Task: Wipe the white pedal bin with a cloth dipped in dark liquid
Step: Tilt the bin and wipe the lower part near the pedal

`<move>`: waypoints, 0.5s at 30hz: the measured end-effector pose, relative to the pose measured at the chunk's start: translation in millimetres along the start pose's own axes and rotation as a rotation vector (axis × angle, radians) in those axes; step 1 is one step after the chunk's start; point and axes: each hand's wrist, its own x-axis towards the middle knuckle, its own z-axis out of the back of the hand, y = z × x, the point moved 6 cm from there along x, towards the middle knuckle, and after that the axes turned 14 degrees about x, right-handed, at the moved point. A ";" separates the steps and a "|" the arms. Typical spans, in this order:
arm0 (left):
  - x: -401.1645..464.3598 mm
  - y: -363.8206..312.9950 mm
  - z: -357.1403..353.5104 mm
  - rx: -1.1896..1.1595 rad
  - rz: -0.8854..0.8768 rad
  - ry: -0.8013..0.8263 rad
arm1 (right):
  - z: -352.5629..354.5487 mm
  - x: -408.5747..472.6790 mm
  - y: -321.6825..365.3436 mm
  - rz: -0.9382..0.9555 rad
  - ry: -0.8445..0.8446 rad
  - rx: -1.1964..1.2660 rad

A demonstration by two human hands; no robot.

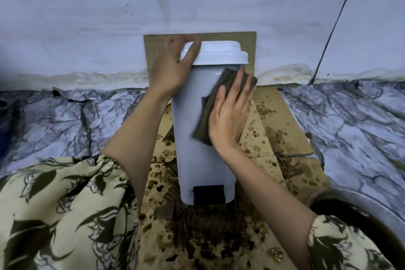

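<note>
The white pedal bin (192,129) stands upright on stained cardboard in the middle of the view, its lid (221,53) closed and its black pedal (209,195) facing me. My left hand (173,66) grips the left edge of the lid and the bin's upper left side. My right hand (230,112) lies flat with fingers spread, pressing a dark wet cloth (210,114) against the bin's upper right front.
Brown cardboard (274,129), spotted with dark liquid, covers the marble-patterned floor (350,120); another sheet leans on the wall behind the bin. A metal bowl (355,210) of dark liquid sits at the lower right. A thin black cable (335,28) runs down the wall at right.
</note>
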 end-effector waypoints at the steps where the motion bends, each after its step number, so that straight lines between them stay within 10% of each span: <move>1: -0.4 0.2 0.3 0.007 -0.002 0.007 | -1.6 -9.3 7.1 0.078 -0.002 -0.124; 5: -0.5 0.9 1.2 0.021 -0.020 0.058 | -11.9 -52.9 5.4 0.630 0.286 -0.505; 10: -5.0 -8.8 -2.5 0.045 -0.019 0.074 | -3.2 -13.1 10.1 0.092 0.017 -0.289; 15: -15.4 -1.9 5.8 -0.006 -0.008 0.082 | -13.8 -28.0 26.3 0.207 0.045 -0.402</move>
